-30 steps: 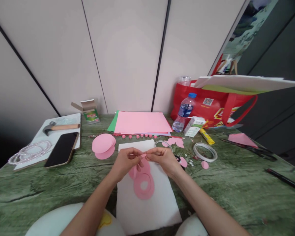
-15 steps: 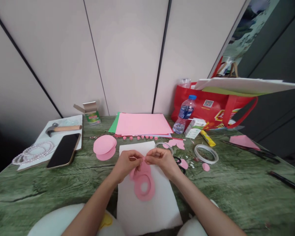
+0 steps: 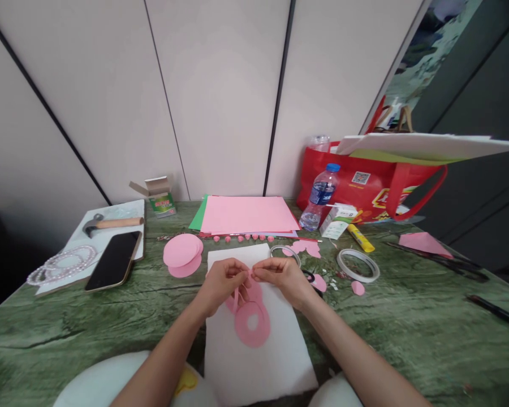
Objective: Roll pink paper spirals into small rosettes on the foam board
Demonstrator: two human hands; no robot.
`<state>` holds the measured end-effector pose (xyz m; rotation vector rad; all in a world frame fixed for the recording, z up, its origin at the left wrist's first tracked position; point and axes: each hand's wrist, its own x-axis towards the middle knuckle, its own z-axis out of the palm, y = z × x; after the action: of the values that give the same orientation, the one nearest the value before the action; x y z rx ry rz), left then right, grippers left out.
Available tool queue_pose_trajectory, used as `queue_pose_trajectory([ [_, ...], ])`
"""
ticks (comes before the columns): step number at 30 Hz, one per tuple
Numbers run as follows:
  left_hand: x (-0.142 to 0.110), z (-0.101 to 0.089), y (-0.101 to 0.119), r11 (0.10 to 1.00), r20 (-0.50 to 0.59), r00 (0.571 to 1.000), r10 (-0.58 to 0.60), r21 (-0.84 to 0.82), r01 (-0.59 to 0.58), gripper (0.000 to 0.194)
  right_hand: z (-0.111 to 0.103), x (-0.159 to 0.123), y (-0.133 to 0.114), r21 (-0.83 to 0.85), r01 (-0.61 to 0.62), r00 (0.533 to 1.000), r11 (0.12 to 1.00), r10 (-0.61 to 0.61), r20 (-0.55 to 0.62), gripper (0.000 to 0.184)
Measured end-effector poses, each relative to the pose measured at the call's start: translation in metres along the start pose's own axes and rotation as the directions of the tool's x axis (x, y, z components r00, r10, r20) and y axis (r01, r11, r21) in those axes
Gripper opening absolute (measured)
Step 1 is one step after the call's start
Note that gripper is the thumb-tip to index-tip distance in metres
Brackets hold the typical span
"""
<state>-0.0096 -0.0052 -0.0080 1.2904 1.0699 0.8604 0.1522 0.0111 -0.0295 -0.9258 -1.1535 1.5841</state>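
Note:
A pink paper spiral strip (image 3: pixel 261 333) hangs from my fingertips, with its wide coiled end low over a white sheet (image 3: pixel 275 367). My left hand (image 3: pixel 225 284) pinches the strip's upper end between thumb and fingers, its other fingers curled among the loops. Meeting it tip to tip, my right hand (image 3: pixel 285 278) is pinched on the same end. The small bit between the fingertips is mostly hidden. Black-handled scissors (image 3: pixel 309 277) lie partly behind my right hand. Beyond the sheet sits a row of small rolled pink paper pieces (image 3: pixel 248 237).
Stacked pink paper circles (image 3: pixel 180 251) lie at left, near a phone (image 3: pixel 113 261), a hammer (image 3: pixel 116 223) and beads (image 3: pixel 63 265). Pink sheets (image 3: pixel 248 213) lie at the back. At right are tape rolls (image 3: pixel 375 274), a glue stick (image 3: pixel 360 238), a bottle (image 3: pixel 320 198) and a red bag (image 3: pixel 365 189).
Both hands keep pinching the strip's end. A loop of the strip now shows hanging below my left hand, and its fingers have shifted a little. The whole view has moved slightly.

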Motion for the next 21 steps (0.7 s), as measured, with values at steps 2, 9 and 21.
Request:
queue_pose_trajectory([
  [2, 0.0001, 0.0004, 0.0008, 1.0, 0.004, 1.0, -0.01, -0.017, 0.01, 0.017, -0.0002, -0.0005, -0.0007, -0.003, -0.01, 1.0, 1.0, 0.01, 0.014, 0.025],
  [9, 0.0006, 0.0017, 0.0016, 0.999, -0.023, 1.0, -0.018, -0.038, 0.017, 0.018, 0.0, -0.0004, 0.0006, 0.034, -0.011, 1.0, 0.999, 0.012, -0.015, 0.026],
  [21, 0.0006, 0.0025, 0.0018, 1.0, 0.006, 1.0, -0.009, -0.027, 0.009, 0.015, -0.0007, 0.002, 0.0056, 0.023, -0.02, 0.998, 1.0, 0.021, -0.055, 0.026],
])
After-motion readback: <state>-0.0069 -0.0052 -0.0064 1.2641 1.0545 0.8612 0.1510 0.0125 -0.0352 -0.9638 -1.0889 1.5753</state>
